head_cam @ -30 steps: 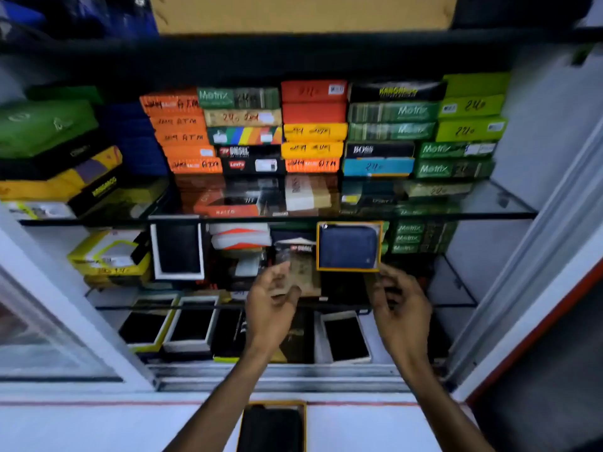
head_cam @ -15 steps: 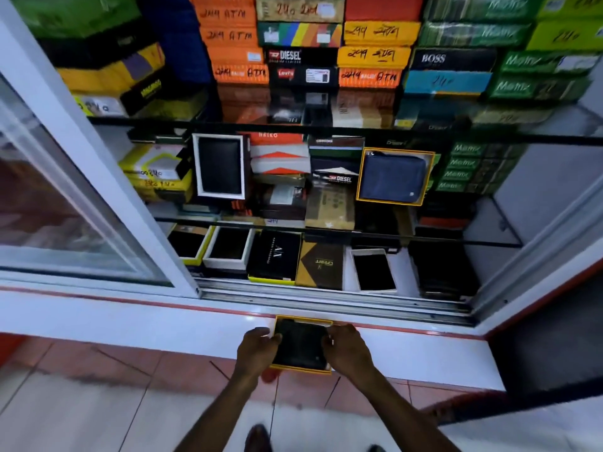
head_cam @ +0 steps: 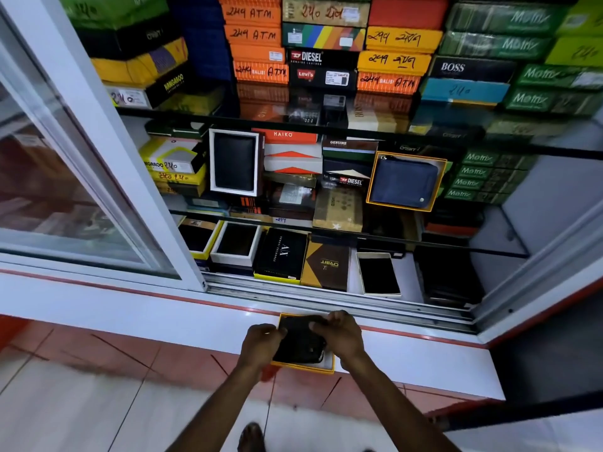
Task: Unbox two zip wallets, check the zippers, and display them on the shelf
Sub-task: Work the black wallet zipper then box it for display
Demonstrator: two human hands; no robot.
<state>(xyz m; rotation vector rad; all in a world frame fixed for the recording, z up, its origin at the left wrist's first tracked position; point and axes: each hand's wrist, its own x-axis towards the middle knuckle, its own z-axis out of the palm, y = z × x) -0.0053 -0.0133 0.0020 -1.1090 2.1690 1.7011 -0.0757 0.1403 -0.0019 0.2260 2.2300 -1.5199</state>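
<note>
Two hands are on one black wallet (head_cam: pixel 298 342), which lies in an open yellow box (head_cam: pixel 305 367) on the white ledge (head_cam: pixel 408 357) below the cabinet's sliding track. We find the left hand (head_cam: pixel 261 342) clamped on the wallet's left edge and the right hand (head_cam: pixel 341 334) pinching its upper right corner; each grip is closed on the wallet. The wallet sits between the hands, tilted in the box, its zip showing at the lower right. We note a blue wallet (head_cam: pixel 404 184) in an orange-rimmed box (head_cam: pixel 370 187), propped upright on the middle glass shelf (head_cam: pixel 509 246), well apart from both hands.
</note>
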